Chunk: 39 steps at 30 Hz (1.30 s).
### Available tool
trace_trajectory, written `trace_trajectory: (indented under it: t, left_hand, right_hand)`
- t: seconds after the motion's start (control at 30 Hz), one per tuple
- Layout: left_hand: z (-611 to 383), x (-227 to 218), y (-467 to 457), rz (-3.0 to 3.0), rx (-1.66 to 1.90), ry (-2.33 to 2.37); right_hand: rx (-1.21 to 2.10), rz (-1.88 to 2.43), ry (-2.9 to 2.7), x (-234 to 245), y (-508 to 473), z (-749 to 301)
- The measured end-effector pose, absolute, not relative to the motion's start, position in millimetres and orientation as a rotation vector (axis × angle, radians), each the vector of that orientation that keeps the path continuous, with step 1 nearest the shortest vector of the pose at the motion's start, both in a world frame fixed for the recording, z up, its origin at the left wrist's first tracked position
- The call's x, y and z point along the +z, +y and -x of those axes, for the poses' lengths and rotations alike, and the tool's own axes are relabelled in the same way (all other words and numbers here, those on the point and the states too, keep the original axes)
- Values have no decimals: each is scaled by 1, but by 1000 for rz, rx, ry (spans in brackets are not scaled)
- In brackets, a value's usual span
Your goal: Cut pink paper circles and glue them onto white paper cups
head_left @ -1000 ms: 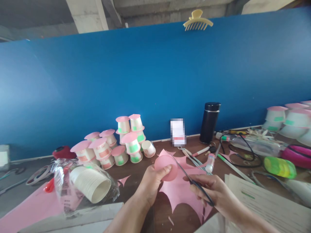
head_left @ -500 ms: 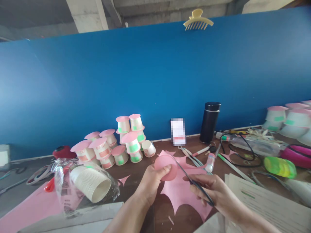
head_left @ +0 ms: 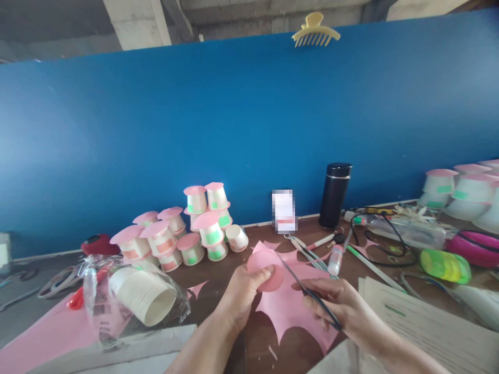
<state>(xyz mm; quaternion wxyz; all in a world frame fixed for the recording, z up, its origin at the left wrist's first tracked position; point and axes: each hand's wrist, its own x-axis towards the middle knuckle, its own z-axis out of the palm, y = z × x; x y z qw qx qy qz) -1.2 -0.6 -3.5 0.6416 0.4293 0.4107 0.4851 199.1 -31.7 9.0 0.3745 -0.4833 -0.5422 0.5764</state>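
Over the last second the relative positions have barely changed: the left hand (head_left: 241, 291) and right hand (head_left: 345, 301) hold the same posture, while the view has moved slightly and the scalloped pink sheet (head_left: 286, 306) beneath them has shifted a little. The paper cutting therefore appears to stand at the same stage. The left grip is closed on one pink paper disc (head_left: 264, 259), pinched with the thumb flat on its face; the disc is held above the sheet, in front of the person. The right grip is wrapped around the handles of one pair of black scissors (head_left: 322, 305). The blades read as a single line near the disc's edge; whether they touch it cannot be told. Count on the surface (head_left: 216, 270): one scalloped sheet; one tilted paper cup (head_left: 237, 238) without a disc; at least eight disc-topped paper cups (head_left: 210, 234) in the cluster to the left, where overlap prevents an exact total; one nested cup stack (head_left: 142, 296) in clear plastic, its cups not countable; one black flask (head_left: 335, 195); one green bottle (head_left: 445, 266). One yellow claw clip (head_left: 315, 31) sits on the top edge of the blue partition (head_left: 249, 119).
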Motion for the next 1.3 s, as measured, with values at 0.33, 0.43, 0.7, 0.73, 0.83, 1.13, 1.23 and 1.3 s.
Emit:
trace_trajectory:
  t: [0.33, 0.43, 0.7, 0.73, 0.83, 1.13, 1.23, 1.3]
  left_hand:
    - [1, -2, -2, -978, 1112, 939]
    - [1, -2, -1, -972, 1108, 929]
    - [2, -2, -1, -969, 1116, 933]
    - [2, -1, -1, -967, 1116, 932]
    - [2, 1, -1, -964, 1121, 920]
    - [2, -3, -1, -977, 1109, 925]
    - [3, -5, 0, -985, 1103, 940]
    - [3, -5, 0, -987, 1103, 941]
  right_hand:
    - [1463, 1268, -1422, 7, -31, -201]
    - [1464, 1262, -1435, 6, -31, -201]
    - [1457, 1273, -1424, 3, -30, -203]
    - [1449, 1276, -1428, 3, -30, -203]
    - [1430, 1270, -1445, 4, -30, -203]
    - [1477, 1244, -1424, 5, -30, -204]
    - [1502, 1245, -1418, 3, -30, -203]
    - [1503, 1251, -1400, 3, -30, -202]
